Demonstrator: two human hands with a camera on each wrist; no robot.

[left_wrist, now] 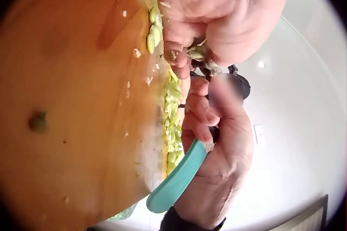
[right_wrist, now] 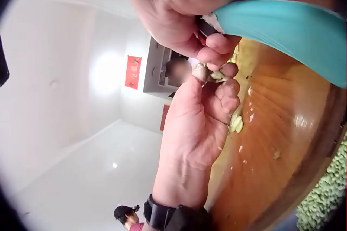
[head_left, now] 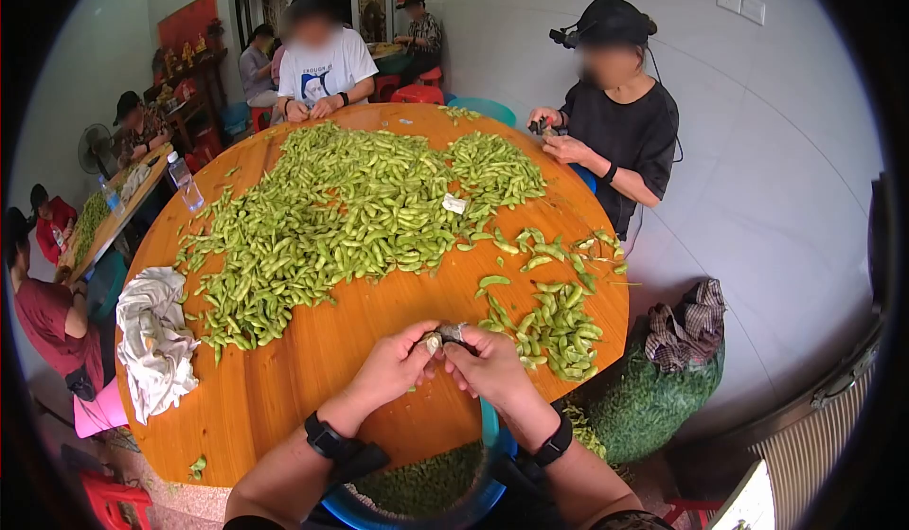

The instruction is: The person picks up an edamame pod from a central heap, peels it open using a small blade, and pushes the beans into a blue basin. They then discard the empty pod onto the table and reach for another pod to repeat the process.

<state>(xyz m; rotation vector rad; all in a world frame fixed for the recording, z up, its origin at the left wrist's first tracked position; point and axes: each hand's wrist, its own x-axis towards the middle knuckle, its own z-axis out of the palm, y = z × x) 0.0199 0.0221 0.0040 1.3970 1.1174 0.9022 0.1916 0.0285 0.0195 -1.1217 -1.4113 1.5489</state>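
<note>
Both hands meet over the table's near edge. My left hand [head_left: 386,371] pinches a green soybean pod [left_wrist: 197,53] between thumb and fingers; the pod also shows between the fingertips [right_wrist: 219,75] in the right wrist view. My right hand [head_left: 494,371] grips a tool with a curved teal handle [left_wrist: 179,181], its fingertips right at the pod. The handle [right_wrist: 271,18] sticks out from the palm, with a dark part at its inner end. The tool's working end is mostly hidden by the fingers. Below the hands stands a blue basin [head_left: 494,494] with green contents.
A large pile of pods [head_left: 350,203] covers the round wooden table [head_left: 284,388]; a smaller pile [head_left: 559,326] lies right. A white cloth [head_left: 156,341] and a water bottle [head_left: 185,182] are left. A green sack [head_left: 663,402] stands right. Other people [head_left: 620,132] work around tables.
</note>
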